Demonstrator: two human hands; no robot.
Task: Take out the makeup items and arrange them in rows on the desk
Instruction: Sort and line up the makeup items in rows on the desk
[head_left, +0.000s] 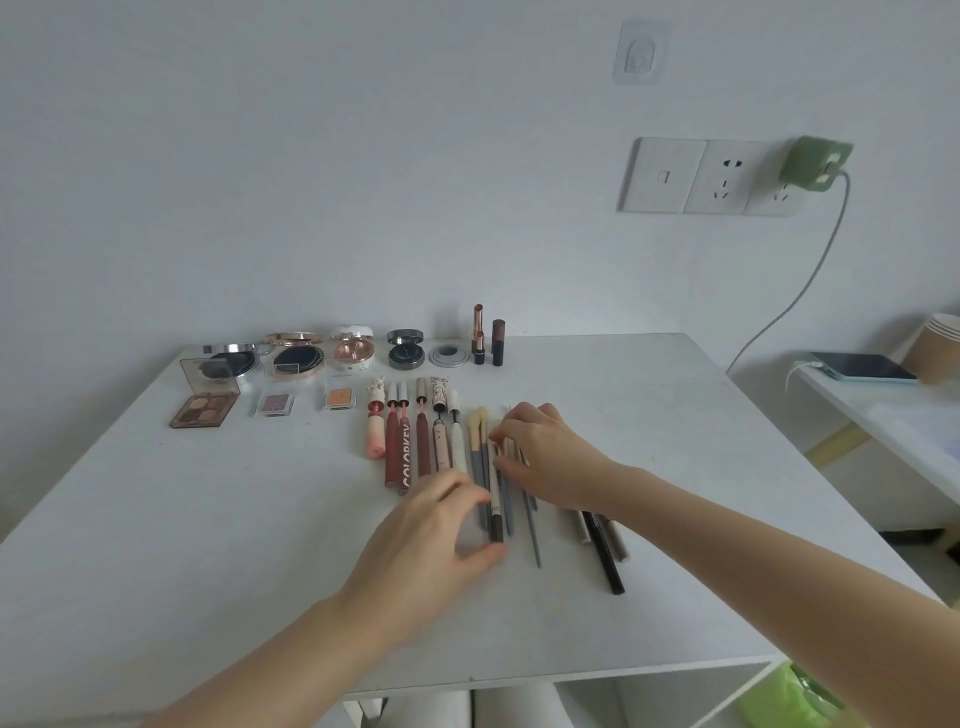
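Both hands' fingers (480, 496) pinch slim brushes (496, 499) between lip glosses (405, 447) and a black pencil (602, 551).

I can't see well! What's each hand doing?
Left hand: fingers curled round a dark-tipped pencil.
Right hand: fingertips pinching the thin brushes.

We find the scene evenly and softly lit, bright overall with a cool grey cast. No hard glare shows on the worktop (208, 545). Shadows are faint: a soft one lies under the left hand (431, 525), and thin ones beside the pencils (602, 551). We note wide-angle distortion: the worktop edges splay outward and the wall sockets (696, 176) lean. Both hands look slightly smeared by motion, the right hand (545, 457) less so. Fine detail on the compacts (296, 358) is soft.
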